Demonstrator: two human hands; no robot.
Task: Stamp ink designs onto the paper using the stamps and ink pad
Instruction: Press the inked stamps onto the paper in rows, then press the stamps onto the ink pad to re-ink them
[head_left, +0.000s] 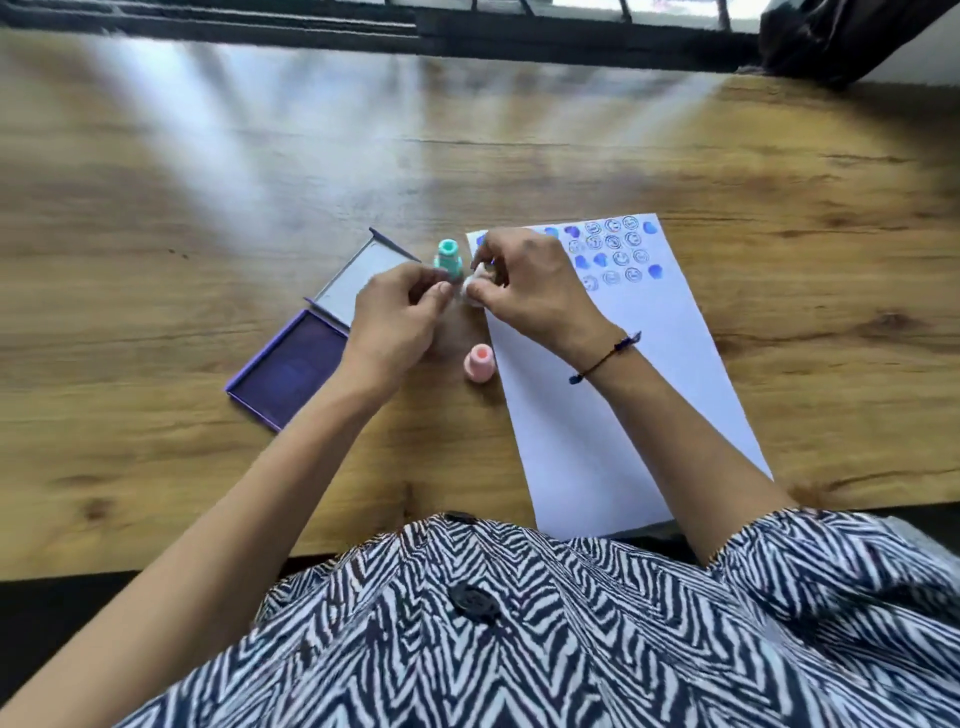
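Zebra-print shirt (519, 623) fills the bottom of the view. Above it, both hands meet over the counter (156, 260): the left hand (400, 317) is pinched on the teal stamp (448, 260), and the right hand (530, 280) grips something small and white, too blurry to identify. The ink pad (288, 371) lies open just left of them, the pink stamp (479, 364) stands just below, and the paper (623, 389) sits under the right wrist. Probably best to ink evenly, then press straight down on bare paper below the printed rows.

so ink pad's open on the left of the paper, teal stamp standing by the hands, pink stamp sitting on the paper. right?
Not quite: the head view shows the pink stamp on the bare table, just left of the paper, not on it. The ink pad is open on the left and the teal stamp stands by the hands.
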